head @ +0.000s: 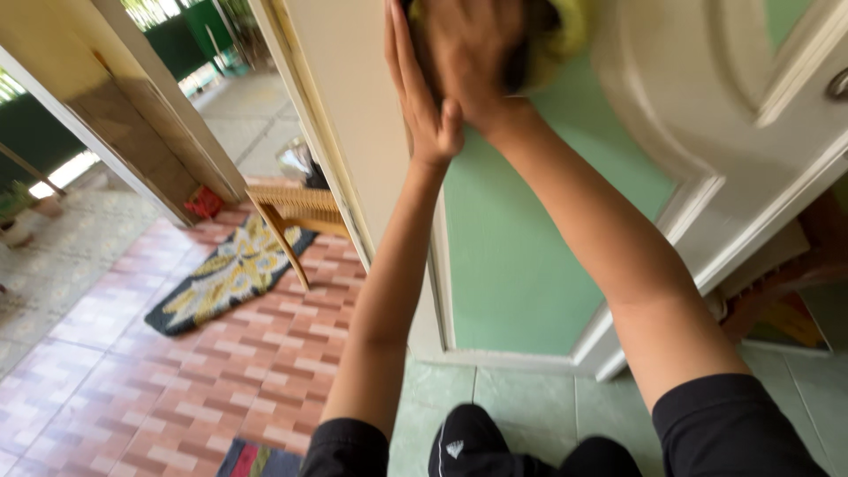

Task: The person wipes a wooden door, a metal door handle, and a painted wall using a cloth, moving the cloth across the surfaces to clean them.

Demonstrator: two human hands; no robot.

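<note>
The right hand point(481, 57) lay pressed flat, fingers spread, on a yellow cloth point(565, 31) held against the green panel of a white-framed door point(530, 256). The cloth showed only as a blurred bunch under and just beyond the fingers, toward the door's raised white moulding. The left hand point(420, 84) stood just beside the right, touching it at the wrist, palm open and fingers straight and together along the door's edge; whether it touched the cloth could not be told. Well below the hands, past the door's edge, a patterned mat point(225, 278) lay on reddish floor tiles point(132, 380), with a wooden stool point(296, 208) standing beside it.
</note>
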